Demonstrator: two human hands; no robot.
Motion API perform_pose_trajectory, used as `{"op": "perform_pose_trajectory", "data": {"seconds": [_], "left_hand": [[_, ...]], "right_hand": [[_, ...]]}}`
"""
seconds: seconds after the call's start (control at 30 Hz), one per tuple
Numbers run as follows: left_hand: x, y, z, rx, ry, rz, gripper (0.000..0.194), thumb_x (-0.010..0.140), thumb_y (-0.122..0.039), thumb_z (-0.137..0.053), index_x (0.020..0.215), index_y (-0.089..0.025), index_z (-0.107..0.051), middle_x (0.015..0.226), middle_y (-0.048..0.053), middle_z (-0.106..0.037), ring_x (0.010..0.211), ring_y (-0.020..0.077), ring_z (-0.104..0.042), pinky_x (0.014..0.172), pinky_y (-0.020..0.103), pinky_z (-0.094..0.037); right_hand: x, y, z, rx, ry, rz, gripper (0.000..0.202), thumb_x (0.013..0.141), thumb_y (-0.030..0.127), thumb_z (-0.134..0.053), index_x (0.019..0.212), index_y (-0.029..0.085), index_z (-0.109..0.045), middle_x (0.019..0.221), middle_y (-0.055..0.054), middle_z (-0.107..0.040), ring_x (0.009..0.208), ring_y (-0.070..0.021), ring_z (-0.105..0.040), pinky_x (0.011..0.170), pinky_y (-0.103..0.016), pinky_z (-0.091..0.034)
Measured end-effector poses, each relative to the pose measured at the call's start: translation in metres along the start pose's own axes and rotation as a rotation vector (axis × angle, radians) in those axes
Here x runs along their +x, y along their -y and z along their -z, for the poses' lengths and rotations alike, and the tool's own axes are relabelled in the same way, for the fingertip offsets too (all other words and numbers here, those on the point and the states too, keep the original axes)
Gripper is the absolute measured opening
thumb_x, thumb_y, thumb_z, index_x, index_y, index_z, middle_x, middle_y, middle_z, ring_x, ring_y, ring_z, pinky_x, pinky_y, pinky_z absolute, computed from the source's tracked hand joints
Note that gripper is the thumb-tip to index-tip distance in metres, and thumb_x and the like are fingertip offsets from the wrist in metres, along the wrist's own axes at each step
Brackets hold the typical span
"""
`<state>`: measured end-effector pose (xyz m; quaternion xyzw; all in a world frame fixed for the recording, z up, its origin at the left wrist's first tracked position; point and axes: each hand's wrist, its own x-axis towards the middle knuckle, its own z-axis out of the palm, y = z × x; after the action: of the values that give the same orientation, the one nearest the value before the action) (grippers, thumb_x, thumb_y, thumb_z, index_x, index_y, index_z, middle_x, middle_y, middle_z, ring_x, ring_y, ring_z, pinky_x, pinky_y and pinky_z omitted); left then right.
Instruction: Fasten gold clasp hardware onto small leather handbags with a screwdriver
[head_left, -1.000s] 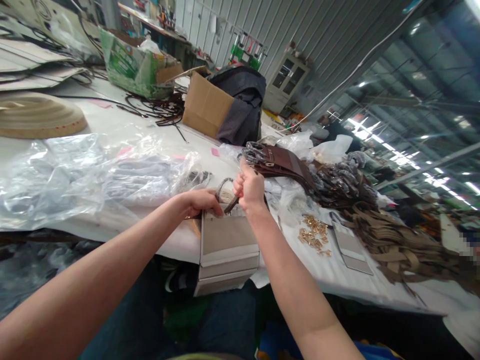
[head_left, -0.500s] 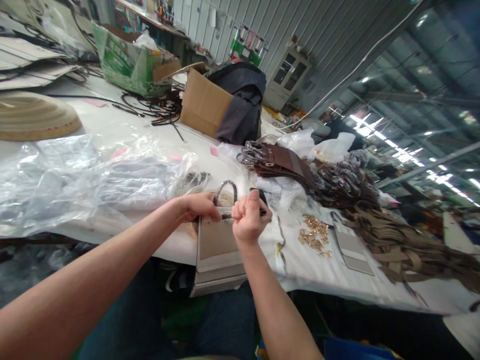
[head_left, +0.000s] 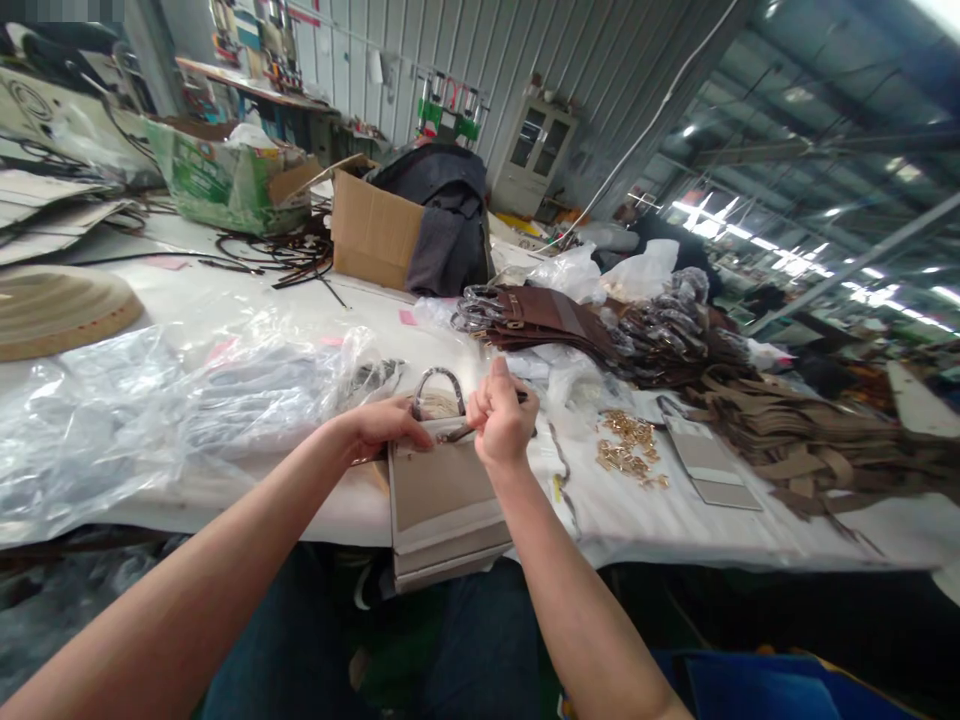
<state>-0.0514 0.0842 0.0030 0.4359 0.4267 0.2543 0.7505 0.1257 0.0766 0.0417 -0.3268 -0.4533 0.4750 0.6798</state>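
Note:
A beige bag hangs partly over the table's front edge, its dark, plastic-wrapped handle arching up from the top. My left hand grips the bag's upper left edge, thumb on the front panel. My right hand is a fist with the thumb up, closed round a dark narrow strap near the bag's top right. A dark end of something sticks out beside the right fist; what it is cannot be made out. Small gold metal pieces lie to the right of the bag.
Clear plastic wrapping lies left. Brown bag pieces, tan straps and a flat beige piece are on the right. Behind stand a cardboard box with dark cloth and a green box.
The view has shifted. My right fist has moved slightly away from the bag's top edge, and more of the strap shows between the hands. My left hand keeps its hold.

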Motion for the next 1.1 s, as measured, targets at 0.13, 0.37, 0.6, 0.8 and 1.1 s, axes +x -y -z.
{"op": "perform_pose_trajectory", "data": {"seconds": [0.13,0.37,0.6,0.8,1.1], "left_hand": [[0.0,-0.001,0.002,0.0,-0.017,0.014,0.04,0.051,-0.018,-0.095,0.088,-0.013,-0.082,0.087,0.013,-0.082,0.071,0.0254,-0.076,0.064,0.032,-0.065],[0.003,-0.006,-0.001,0.023,0.027,0.08,0.049,0.059,-0.034,-0.107,0.096,-0.01,-0.085,0.096,0.018,-0.083,0.076,0.0251,-0.077,0.068,0.031,-0.064],[0.0,-0.001,-0.003,0.097,-0.087,0.021,0.045,0.062,-0.035,-0.105,0.092,-0.012,-0.082,0.093,0.018,-0.083,0.078,0.0291,-0.076,0.066,0.033,-0.062],[-0.001,0.003,-0.01,0.242,-0.205,-0.087,0.039,0.062,-0.041,-0.101,0.079,-0.015,-0.078,0.082,0.01,-0.078,0.07,0.0214,-0.071,0.057,0.025,-0.054],[-0.009,0.0,-0.018,0.314,-0.206,-0.12,0.039,0.071,-0.043,-0.097,0.09,-0.013,-0.082,0.089,0.012,-0.081,0.074,0.021,-0.071,0.061,0.025,-0.055]], "right_hand": [[0.005,-0.008,-0.002,0.015,-0.006,-0.053,0.079,0.09,0.076,-0.082,0.057,0.026,-0.031,0.052,0.01,-0.022,0.041,-0.0059,-0.02,0.038,-0.025,-0.017],[0.047,0.045,0.034,0.01,0.094,-0.292,0.083,0.084,0.078,-0.088,0.064,0.027,-0.027,0.052,0.013,-0.021,0.042,-0.0044,-0.016,0.037,-0.022,-0.015],[0.035,0.043,0.144,-0.64,0.11,-0.5,0.066,0.081,0.079,-0.089,0.09,0.024,-0.054,0.063,0.011,-0.05,0.045,-0.0074,-0.032,0.043,-0.02,-0.021],[0.013,0.017,0.203,-1.449,0.082,-0.191,0.039,0.103,0.056,-0.072,0.087,0.023,-0.059,0.076,-0.004,-0.067,0.079,-0.0248,-0.067,0.071,-0.032,-0.042],[-0.005,0.006,0.209,-1.678,0.03,0.077,0.035,0.107,0.049,-0.073,0.117,0.015,-0.076,0.123,-0.021,-0.072,0.12,-0.0369,-0.07,0.097,-0.043,-0.054]]}}
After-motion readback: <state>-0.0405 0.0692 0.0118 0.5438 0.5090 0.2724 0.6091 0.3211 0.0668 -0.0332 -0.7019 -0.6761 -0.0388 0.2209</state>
